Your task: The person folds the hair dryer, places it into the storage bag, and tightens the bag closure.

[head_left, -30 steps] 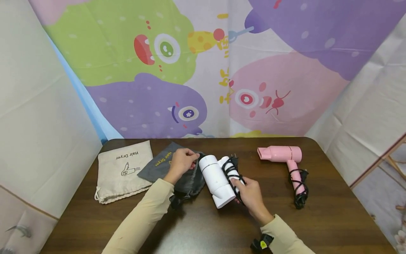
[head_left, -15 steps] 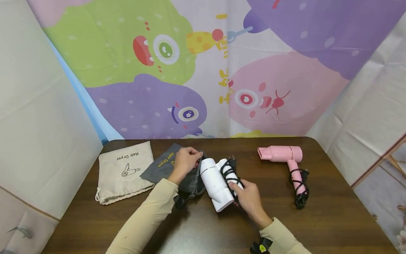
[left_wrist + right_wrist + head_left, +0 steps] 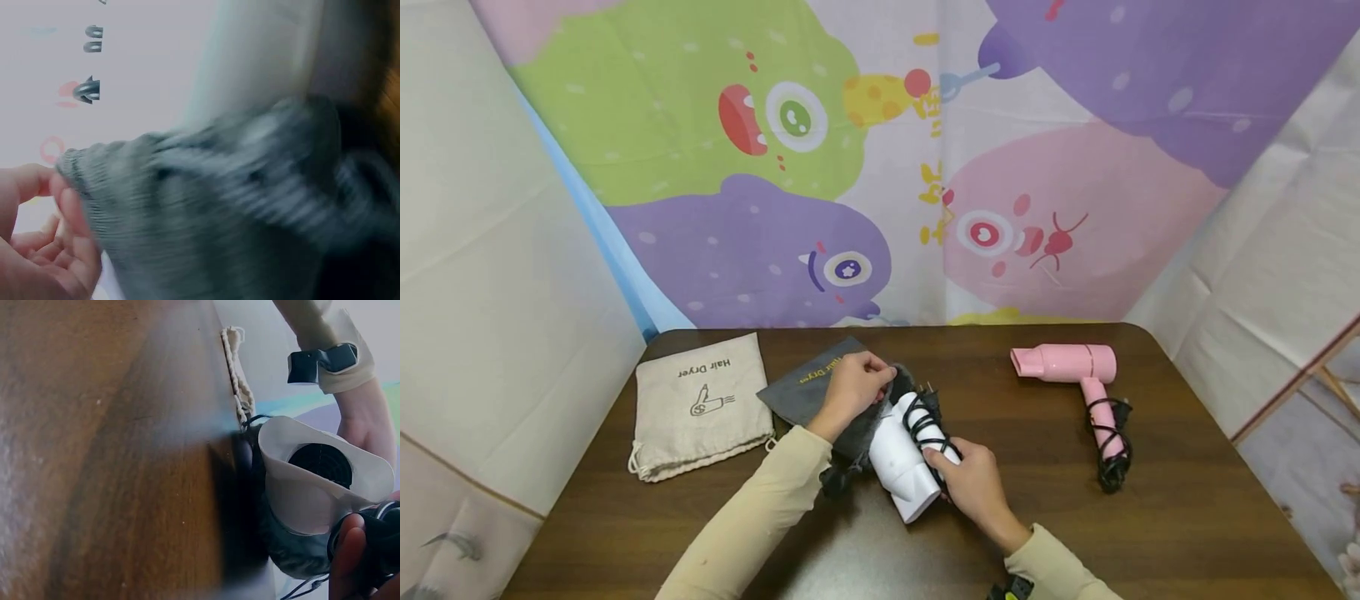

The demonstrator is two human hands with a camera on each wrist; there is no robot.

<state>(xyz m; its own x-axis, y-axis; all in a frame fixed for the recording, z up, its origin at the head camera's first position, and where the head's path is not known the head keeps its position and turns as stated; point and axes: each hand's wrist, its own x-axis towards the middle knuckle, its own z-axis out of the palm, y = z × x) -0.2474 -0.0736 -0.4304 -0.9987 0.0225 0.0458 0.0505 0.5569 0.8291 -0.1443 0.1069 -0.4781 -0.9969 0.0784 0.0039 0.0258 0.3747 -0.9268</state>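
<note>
The white hair dryer (image 3: 897, 460) is being held at the mouth of the dark gray bag (image 3: 805, 393), rear end entering; its long axis is running obliquely, nozzle pointing toward the person and slightly right. The right hand's (image 3: 976, 482) fingers are gripping the folded handle; the left hand's (image 3: 854, 387) fingers are pinching the bag's rim. A wooden surface (image 3: 1045, 433) is standing before a cartoon-patterned backdrop (image 3: 910, 167).

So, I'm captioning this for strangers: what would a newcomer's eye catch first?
Probably the colourful cartoon backdrop behind the table. Then the pink hair dryer at the table's right, and, centrally, the white hair dryer in the right hand, its back end at the grey bag the left hand pinches.
</note>
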